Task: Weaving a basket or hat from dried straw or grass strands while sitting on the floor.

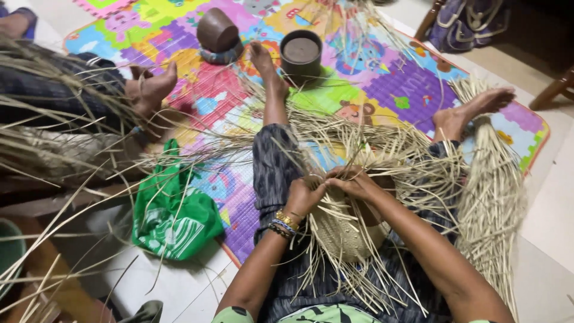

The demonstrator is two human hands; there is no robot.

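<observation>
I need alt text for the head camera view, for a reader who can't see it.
A seated person's left hand and right hand weave pale straw strips into a half-made basket in their lap. A colourful play mat, green bag and another person's hand are nearby.

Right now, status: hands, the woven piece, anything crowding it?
Left hand and right hand both pinching straw strands at the woven basket rim. Loose straw all around. Green bag lies apart.

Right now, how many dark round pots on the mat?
2. One tipped pot lies at the mat's far edge; one upright pot stands right of it, beside the person's foot. Straw may hide others.
</observation>
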